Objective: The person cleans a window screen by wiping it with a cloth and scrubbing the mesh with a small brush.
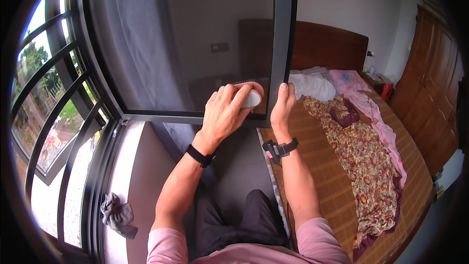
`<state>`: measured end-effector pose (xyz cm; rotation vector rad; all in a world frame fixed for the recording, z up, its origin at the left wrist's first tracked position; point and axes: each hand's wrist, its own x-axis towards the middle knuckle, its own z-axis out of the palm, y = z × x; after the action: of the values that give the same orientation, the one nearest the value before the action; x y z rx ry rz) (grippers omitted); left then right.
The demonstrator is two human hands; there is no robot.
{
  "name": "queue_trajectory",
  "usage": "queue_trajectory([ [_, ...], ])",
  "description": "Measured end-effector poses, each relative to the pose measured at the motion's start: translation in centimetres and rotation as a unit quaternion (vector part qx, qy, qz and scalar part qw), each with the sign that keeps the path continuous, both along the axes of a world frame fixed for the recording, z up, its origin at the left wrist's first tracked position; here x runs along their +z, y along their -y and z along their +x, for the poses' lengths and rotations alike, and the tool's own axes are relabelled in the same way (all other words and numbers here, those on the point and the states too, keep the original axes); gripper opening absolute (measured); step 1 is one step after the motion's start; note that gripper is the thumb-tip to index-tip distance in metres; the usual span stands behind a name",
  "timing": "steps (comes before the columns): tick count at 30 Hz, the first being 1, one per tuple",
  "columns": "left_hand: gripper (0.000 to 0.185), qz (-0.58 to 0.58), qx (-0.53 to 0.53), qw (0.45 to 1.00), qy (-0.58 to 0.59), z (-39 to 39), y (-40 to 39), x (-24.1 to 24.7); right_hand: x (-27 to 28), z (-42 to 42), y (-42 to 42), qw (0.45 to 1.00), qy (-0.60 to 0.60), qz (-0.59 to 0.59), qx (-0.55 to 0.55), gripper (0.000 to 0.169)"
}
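Note:
My left hand (224, 107) is wrapped over a pink-and-white handheld scrub brush (252, 99). The brush rests at the lower right corner of a dark mesh or glass panel (198, 73), and a few bristles show along its top edge. A grey metal frame (284, 33) surrounds this panel, which is swung inward on the window side. My right hand (284, 106) grips the frame's right upright near its bottom corner, thumb in front and the other fingers partly hidden. Both wrists wear black bands.
A grey cloth (118, 215) lies crumpled on the white windowsill (122, 176). Black window bars (67, 168) curve along the left. To the right stands a bed with a woven mat (329, 190) and a floral blanket (370, 168). A wooden wardrobe (421, 80) is beyond.

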<state>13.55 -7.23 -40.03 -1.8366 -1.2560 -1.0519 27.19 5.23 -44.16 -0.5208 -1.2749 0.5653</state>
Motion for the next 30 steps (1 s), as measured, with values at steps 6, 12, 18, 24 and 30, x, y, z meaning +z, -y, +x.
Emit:
queue_trajectory([
  [6,0.062,-0.033,0.022,0.999,-0.01,0.7,0.1,0.3,-0.1,-0.1,0.5,1.0,-0.006,0.0,0.002,0.041],
  [12,0.06,0.022,-0.031,0.999,-0.002,1.5,0.8,-0.8,-0.5,0.5,0.7,1.0,0.015,-0.027,-0.003,0.041],
  [18,0.068,-0.06,0.012,0.997,-0.051,1.6,1.3,-0.5,-0.5,0.2,0.3,1.0,-0.002,-0.011,0.007,0.044],
  [24,0.059,-0.118,0.003,0.989,-0.093,0.8,3.4,-2.0,-0.3,0.1,0.8,1.0,-0.005,-0.001,0.019,0.043],
  [30,0.062,-0.107,0.049,0.989,-0.089,-0.1,2.9,-1.2,-0.5,0.2,0.8,1.0,-0.004,-0.013,0.014,0.043],
])
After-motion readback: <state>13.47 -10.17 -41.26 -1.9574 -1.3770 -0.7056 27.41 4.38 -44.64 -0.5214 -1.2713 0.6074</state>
